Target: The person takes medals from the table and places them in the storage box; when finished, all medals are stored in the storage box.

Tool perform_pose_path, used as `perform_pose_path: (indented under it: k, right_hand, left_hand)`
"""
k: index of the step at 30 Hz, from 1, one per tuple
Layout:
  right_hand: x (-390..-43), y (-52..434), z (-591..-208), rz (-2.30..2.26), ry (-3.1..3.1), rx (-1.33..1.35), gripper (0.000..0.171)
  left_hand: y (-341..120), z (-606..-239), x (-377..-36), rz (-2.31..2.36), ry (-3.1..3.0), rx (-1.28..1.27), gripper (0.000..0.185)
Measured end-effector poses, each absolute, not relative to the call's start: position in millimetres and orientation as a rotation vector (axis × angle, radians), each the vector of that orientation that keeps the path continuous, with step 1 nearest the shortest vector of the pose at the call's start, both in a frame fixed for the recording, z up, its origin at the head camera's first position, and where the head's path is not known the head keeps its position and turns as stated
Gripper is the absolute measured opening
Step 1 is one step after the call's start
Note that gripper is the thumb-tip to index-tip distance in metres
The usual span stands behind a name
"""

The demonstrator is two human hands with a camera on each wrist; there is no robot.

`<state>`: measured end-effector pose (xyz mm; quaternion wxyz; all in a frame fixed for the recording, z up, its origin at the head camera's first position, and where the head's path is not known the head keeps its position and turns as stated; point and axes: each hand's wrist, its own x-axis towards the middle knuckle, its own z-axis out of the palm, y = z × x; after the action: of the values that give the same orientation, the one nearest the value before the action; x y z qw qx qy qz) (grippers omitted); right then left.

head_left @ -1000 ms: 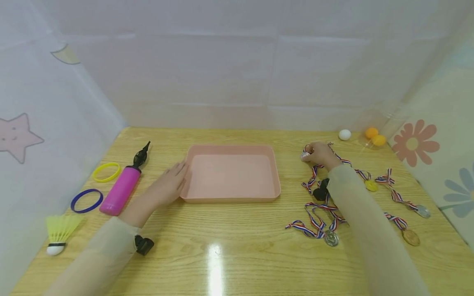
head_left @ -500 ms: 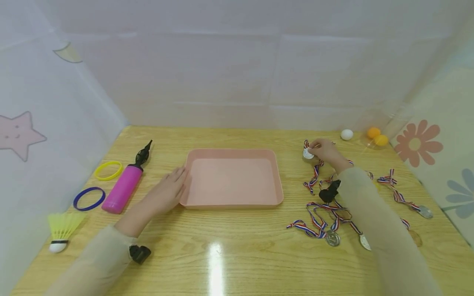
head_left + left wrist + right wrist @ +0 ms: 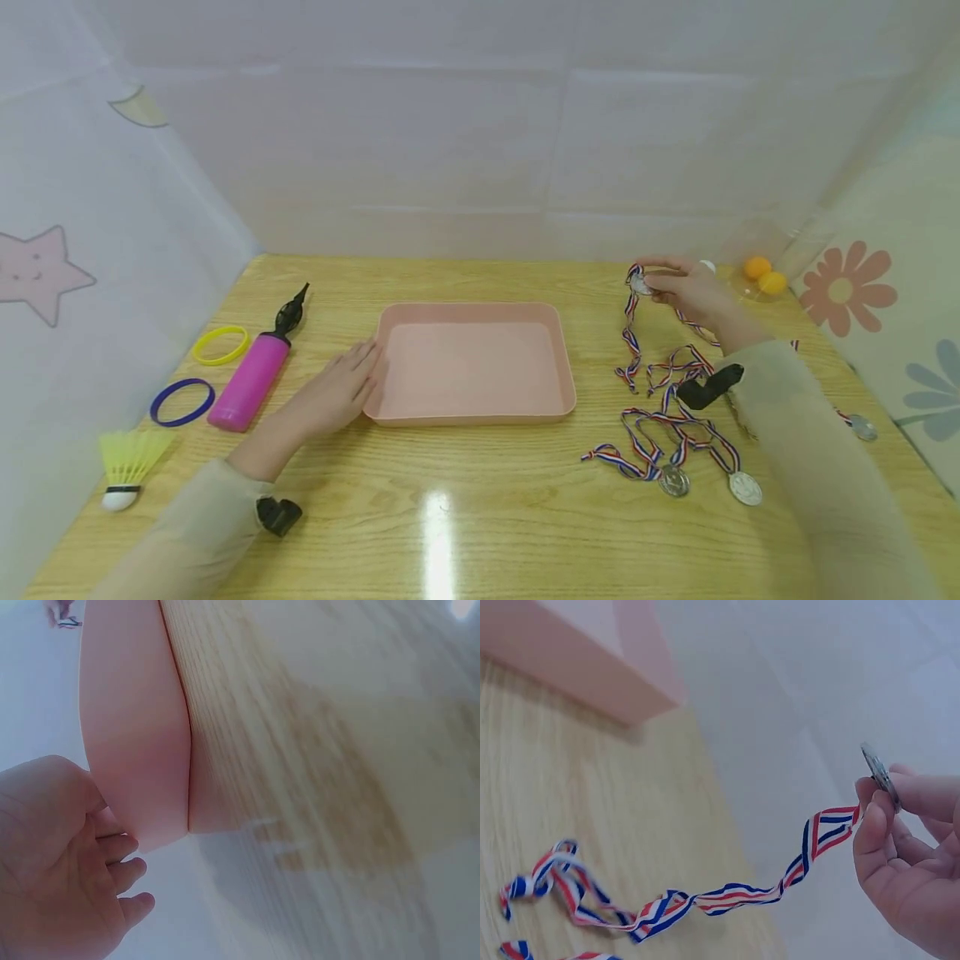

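My right hand pinches a silver medal above the table, right of the pink tray; the medal sits between thumb and fingers of the right hand. Its red, white and blue ribbon hangs down to the wood, where its lower end lies. My left hand rests flat, fingers straight, against the tray's left wall; in the left wrist view the left hand touches the tray wall.
Two more silver medals with tangled ribbons lie front right. A pink pump, yellow ring, blue ring and shuttlecock sit left. Orange balls lie in the far right corner.
My right hand has lifted the silver medal off the table and moved it up and slightly right, with the ribbon trailing below. The left hand has stayed against the tray.
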<state>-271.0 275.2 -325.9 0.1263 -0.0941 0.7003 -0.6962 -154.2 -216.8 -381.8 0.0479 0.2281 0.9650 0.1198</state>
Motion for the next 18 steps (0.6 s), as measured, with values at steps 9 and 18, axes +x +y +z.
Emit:
perform_pose_path:
  k: [9, 18]
  right_hand:
    - [-256.7, 274.2, -293.4, -2.218, 1.765, -0.457, 0.032]
    - [-240.2, 261.5, -260.0, -2.373, 1.674, -0.601, 0.030]
  left_hand:
    - [-219.9, -384.8, -156.8, 0.435, 2.911, 0.691, 0.051]
    - [-221.6, -385.3, -157.0, 0.500, 2.910, 0.689, 0.051]
